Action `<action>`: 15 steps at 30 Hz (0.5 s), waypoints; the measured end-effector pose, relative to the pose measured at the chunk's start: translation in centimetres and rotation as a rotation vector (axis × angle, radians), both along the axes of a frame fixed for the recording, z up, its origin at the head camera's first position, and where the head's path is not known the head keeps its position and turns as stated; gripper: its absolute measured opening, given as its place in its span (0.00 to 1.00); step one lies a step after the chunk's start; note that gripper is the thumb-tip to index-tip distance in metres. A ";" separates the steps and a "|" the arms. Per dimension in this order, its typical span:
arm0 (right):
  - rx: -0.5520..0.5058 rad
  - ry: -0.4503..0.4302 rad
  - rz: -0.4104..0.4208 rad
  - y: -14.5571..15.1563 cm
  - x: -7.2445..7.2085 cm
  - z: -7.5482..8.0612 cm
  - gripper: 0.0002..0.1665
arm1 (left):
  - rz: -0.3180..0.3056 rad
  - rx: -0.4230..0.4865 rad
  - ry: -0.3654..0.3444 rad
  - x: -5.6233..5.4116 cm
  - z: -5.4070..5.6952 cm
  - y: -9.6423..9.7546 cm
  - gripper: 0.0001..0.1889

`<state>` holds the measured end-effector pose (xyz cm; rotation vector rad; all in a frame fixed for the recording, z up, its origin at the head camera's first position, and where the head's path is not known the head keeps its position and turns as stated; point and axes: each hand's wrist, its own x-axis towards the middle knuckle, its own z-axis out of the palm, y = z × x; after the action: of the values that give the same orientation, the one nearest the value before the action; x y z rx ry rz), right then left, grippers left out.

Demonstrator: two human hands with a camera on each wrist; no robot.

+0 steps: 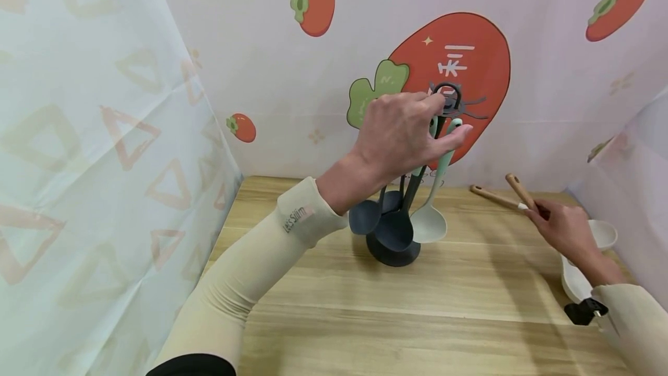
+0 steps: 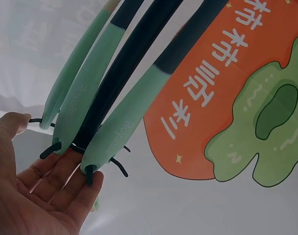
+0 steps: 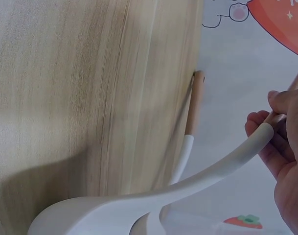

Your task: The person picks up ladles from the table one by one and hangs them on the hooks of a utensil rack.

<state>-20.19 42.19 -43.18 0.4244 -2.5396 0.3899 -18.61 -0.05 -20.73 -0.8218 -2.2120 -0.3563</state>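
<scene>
White utensil (image 3: pixel 207 177), held by its wooden handle (image 1: pixel 521 191) in the right hand (image 1: pixel 563 228), over the table's (image 1: pixel 323 306) right side, beside a second wooden-handled utensil (image 1: pixel 493 195). Lift handle-first, easing the head clear of that neighbour. Steady the rack (image 1: pixel 394 257) lightly with the left hand (image 1: pixel 402 132), fingers loosely spread near the hooks (image 2: pixel 119 167), contact hard to tell.

White utensil (image 3: pixel 197 183), tan handle (image 1: pixel 521 192)

The head view looks forward and down over the worktop (image 1: pixel 292 312); close wrist views face the left hand (image 2: pixel 41 208) and right hand (image 3: pixel 293 134), all sharing the printed backdrop (image 1: pixel 235 51).
</scene>
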 end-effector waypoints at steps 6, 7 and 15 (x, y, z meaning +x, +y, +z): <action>-0.017 0.031 -0.007 0.3 0.2 0.2 0.10 | -0.025 0.012 -0.012 -0.1 0.0 -0.1 0.22; -0.020 0.032 -0.008 0.3 0.2 0.2 0.10 | -0.028 0.012 -0.012 -0.1 0.1 -0.2 0.22; -0.018 0.040 -0.019 1.1 0.5 0.5 0.11 | -0.063 0.029 -0.028 -0.1 0.0 -0.2 0.21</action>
<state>-19.65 43.25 -42.69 0.3966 -2.4980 0.3928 -18.76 -0.26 -20.75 -0.8775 -2.2052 -0.4313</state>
